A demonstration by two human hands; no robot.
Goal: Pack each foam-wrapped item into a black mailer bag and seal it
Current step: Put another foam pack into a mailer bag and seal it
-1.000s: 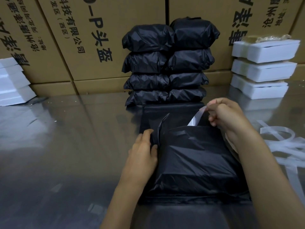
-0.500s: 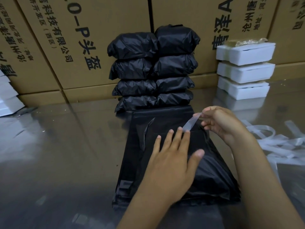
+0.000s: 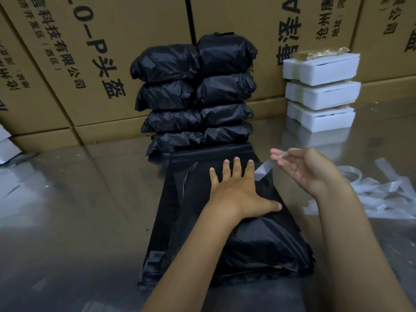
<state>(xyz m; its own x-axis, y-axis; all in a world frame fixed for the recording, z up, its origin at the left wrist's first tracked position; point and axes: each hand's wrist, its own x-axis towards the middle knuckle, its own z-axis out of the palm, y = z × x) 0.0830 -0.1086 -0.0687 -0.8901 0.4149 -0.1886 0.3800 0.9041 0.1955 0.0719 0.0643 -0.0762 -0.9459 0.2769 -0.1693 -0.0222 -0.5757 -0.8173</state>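
Observation:
A filled black mailer bag (image 3: 258, 242) lies on the shiny table in front of me, on top of a pile of flat black bags (image 3: 171, 199). My left hand (image 3: 238, 190) presses flat on the bag's upper part, fingers spread. My right hand (image 3: 308, 170) is lifted to the right of the bag and pinches a clear-white adhesive liner strip (image 3: 263, 171) that runs from its fingertips down to the bag's flap. The item inside the bag is hidden.
Two stacks of sealed black bags (image 3: 195, 95) stand behind, against brown cardboard boxes (image 3: 94, 52). Three white foam-wrapped items (image 3: 322, 91) are piled at back right. Several loose liner strips (image 3: 382, 194) lie on the table (image 3: 78, 210) at right. White foam (image 3: 6, 149) shows at the left edge.
My left hand slid from the bag's left edge onto its top and flattened out. My right hand pulled the liner strip up and to the right, away from the flap.

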